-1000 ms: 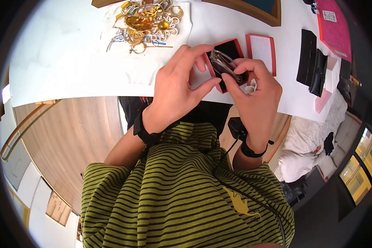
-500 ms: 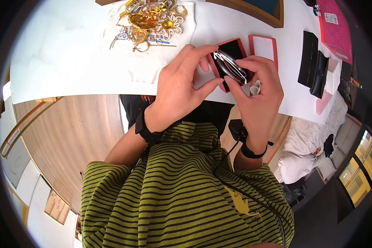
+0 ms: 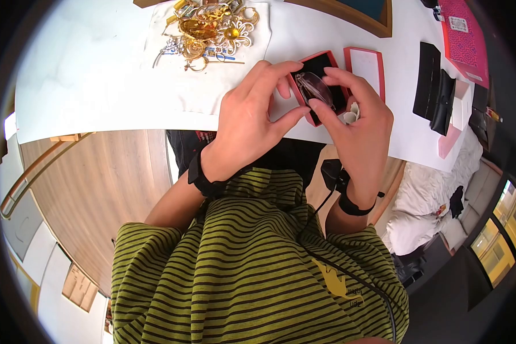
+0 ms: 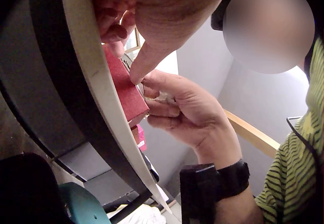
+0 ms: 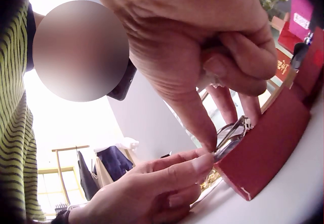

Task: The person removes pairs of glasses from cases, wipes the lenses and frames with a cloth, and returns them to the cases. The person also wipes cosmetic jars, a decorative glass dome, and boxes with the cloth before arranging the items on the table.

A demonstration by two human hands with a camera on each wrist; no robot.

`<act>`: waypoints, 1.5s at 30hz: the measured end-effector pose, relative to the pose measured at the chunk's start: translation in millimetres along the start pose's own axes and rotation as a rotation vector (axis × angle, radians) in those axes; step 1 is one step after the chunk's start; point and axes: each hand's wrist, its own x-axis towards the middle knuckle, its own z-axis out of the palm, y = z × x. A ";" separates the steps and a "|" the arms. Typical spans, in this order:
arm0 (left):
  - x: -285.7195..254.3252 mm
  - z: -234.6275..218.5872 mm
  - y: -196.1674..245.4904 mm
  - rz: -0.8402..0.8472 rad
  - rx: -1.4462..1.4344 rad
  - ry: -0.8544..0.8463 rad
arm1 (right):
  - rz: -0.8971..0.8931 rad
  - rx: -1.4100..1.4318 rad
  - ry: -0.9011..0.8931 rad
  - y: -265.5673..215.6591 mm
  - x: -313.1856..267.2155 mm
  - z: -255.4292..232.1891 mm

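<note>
A pair of glasses (image 3: 316,86) with a thin metal frame leans in a red box (image 5: 263,155) lined in black. My left hand (image 3: 247,114) grips the box's left side, index fingertip at the far corner and thumb at the near edge. The right hand (image 3: 361,117) holds the glasses between thumb and index finger, the thumb at their near end. Something white and crumpled (image 3: 351,113) is tucked under its other fingers. In the left wrist view the box wall (image 4: 124,92) hides most of the glasses. A red-edged lid (image 3: 366,66) lies just right of the box.
Gold and silver jewellery (image 3: 209,31) is heaped on a white cloth (image 3: 183,94) at the back left. A wooden-framed tray (image 3: 384,17) stands at the back. To the right are black cases (image 3: 427,80), a white box (image 3: 461,103) and a pink bag (image 3: 464,46).
The glasses have turned in the box, one lens now facing up more. My right index finger has spread farther from the thumb. The left hand keeps its grip.
</note>
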 end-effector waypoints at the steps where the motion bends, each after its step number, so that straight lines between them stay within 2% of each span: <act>1: -0.1 -0.2 0.2 -0.008 0.000 -0.004 | 0.000 0.000 0.000 0.0 0.4 0.3; 4: -0.1 -0.1 0.4 -0.007 -0.012 0.001 | 0.036 -0.013 -0.024 -0.3 1.4 2.4; 7: 0.3 -0.8 -0.6 0.003 -0.005 -0.003 | -0.013 -0.047 0.026 0.5 2.4 6.8; 9: -0.1 -0.8 -1.1 0.001 -0.004 -0.005 | -0.029 -0.072 0.130 0.6 3.2 8.7; 12: -0.5 -0.6 -0.6 -0.004 -0.001 -0.008 | -0.061 -0.094 0.161 1.8 4.3 8.1; 15: -0.3 -1.1 -1.4 -0.003 -0.003 -0.007 | -0.011 -0.063 0.148 -7.2 2.1 -0.1; 25: -0.3 -1.9 -0.4 0.002 0.001 -0.011 | -0.036 -0.007 0.144 14.9 0.0 -12.4; 27: -0.3 -1.7 -0.9 0.001 -0.004 -0.010 | 0.070 -0.071 0.323 26.3 2.9 -24.0; 28: -0.6 -1.7 -1.0 0.000 -0.009 -0.007 | 0.070 -0.071 0.323 32.2 5.3 -28.5; 30: -0.9 -1.8 -0.1 -0.004 -0.009 -0.009 | 0.261 -0.190 0.416 46.1 11.3 -36.6; 32: -0.3 -1.8 0.0 -0.007 -0.009 -0.011 | 0.225 -0.274 0.363 60.2 9.6 -35.8; 34: -0.7 -1.7 -0.5 -0.004 -0.014 -0.005 | 0.099 -0.435 0.262 63.1 7.8 -30.1; 39: -0.2 -0.6 1.0 -0.004 -0.002 -0.006 | 0.195 -0.456 0.171 54.7 9.1 -26.8; 41: 0.0 -0.3 0.9 -0.004 -0.006 -0.006 | 0.314 -0.409 0.134 53.7 10.6 -27.2; 42: -0.3 -0.4 0.8 -0.010 -0.008 -0.007 | 0.314 -0.409 0.135 53.7 9.2 -27.6; 44: 0.3 -1.3 0.4 -0.015 -0.008 -0.003 | 0.310 -0.152 0.269 52.5 5.5 -29.0; 45: 0.1 -1.7 0.4 -0.016 -0.016 -0.005 | 0.305 -0.150 0.267 48.3 4.3 -30.0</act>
